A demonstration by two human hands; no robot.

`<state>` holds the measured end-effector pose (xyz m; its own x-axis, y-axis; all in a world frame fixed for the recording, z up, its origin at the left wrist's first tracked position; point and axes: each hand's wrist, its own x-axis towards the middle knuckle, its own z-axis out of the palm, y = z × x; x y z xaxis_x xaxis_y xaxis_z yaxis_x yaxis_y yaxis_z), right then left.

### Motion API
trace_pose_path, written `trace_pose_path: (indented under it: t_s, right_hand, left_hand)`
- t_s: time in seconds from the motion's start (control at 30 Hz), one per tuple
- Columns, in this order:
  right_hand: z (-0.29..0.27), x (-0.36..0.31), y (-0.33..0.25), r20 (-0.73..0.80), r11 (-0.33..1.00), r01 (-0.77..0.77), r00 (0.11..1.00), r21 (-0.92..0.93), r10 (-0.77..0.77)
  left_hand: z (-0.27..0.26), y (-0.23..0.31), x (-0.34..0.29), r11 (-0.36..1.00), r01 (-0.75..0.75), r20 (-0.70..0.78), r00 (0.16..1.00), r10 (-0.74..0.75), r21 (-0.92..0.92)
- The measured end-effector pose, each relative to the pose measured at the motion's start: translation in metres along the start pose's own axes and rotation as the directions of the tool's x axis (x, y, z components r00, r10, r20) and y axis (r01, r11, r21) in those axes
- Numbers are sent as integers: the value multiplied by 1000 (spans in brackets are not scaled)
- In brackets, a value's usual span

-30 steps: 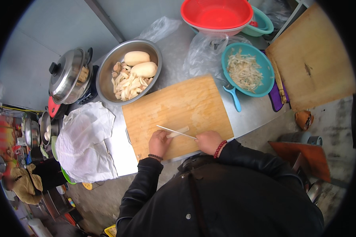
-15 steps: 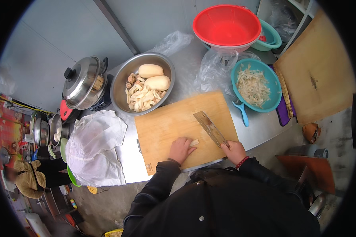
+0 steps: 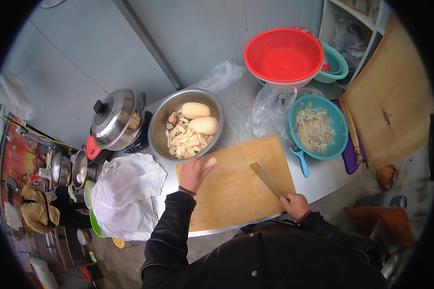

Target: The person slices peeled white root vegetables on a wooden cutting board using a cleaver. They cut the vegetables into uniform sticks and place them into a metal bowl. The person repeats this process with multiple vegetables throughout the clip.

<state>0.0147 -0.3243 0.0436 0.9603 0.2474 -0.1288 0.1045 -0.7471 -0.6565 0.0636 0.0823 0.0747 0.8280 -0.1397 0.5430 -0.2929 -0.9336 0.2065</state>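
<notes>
My left hand (image 3: pixel 192 174) is at the near rim of a steel bowl (image 3: pixel 154 139), fingers pinched on a pale piece of lotus root (image 3: pixel 210 162). The bowl holds two whole peeled lotus roots (image 3: pixel 203 125), cut pale strips (image 3: pixel 185 145) and small brownish end pieces. In my right hand (image 3: pixel 296 206) is the handle of a cleaver (image 3: pixel 268 181). Its broad blade slants away to the left over the right part of the wooden cutting board (image 3: pixel 226 202). Between the two hands, the board's surface is bare.
Right of the board stand a teal bowl (image 3: pixel 342 126) of pale shreds and a blue peeler (image 3: pixel 301 163). Behind are red basins (image 3: pixel 284 55) and plastic bags (image 3: pixel 270 108). Left are a lidded steel pot (image 3: pixel 115 118) and white cloth (image 3: pixel 128 197). A person (image 3: pixel 36 209) stands far left.
My left hand has moved from the middle of the board up and left to the steel bowl, carrying the lotus root piece. My right hand still holds the cleaver over the board.
</notes>
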Motion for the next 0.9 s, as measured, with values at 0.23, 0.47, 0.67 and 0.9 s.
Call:
trace_pose_path:
  t_s: [0.23,0.47,0.67,0.9]
  right_hand:
    - [-9,9,-13,-26,995,74,997,-60,-75]
    - [-18,22,-7,-97,988,140,984,-66,-146]
    - [9,51,10,-126,934,289,939,-209,-319]
    - [22,70,16,-43,893,365,920,-264,-389]
  left_hand:
    - [-4,-64,59,970,218,-124,971,-204,108]
    - [19,-73,47,927,371,-40,927,-373,-49]
    - [31,-71,55,905,402,-65,908,-414,-138]
    - [35,-75,70,909,415,89,907,-411,-40]
